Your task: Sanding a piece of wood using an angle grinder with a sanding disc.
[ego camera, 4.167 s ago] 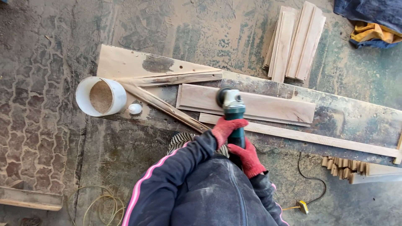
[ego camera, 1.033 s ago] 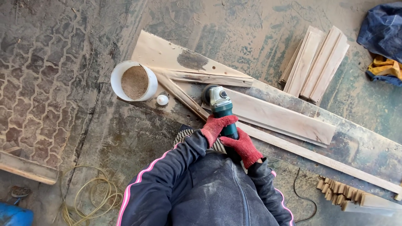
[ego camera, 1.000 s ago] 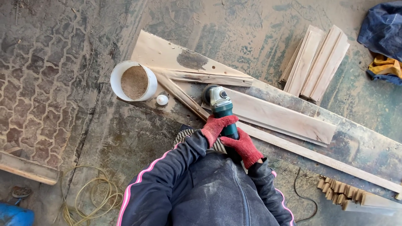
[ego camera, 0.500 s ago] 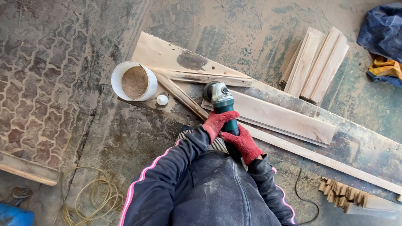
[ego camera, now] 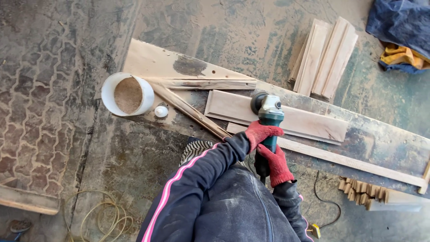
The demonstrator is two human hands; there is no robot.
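Red-gloved left hand point(ego camera: 261, 133) and right hand point(ego camera: 278, 163) clamp their fingers around a green grinder point(ego camera: 268, 117) on a pale board point(ego camera: 309, 122).

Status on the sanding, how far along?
Done: cannot tell from the plank, no clear sanded area. In hand: both gloved hands, left hand and right hand, grip the green grinder, its head on the plank's middle. Left: a stack of boards lies on the floor beyond.

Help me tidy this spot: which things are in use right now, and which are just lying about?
In use: left hand, right hand, green grinder, flat board beneath it.

Lying about: white tub, small white cap, stacked boards, yellow cord.
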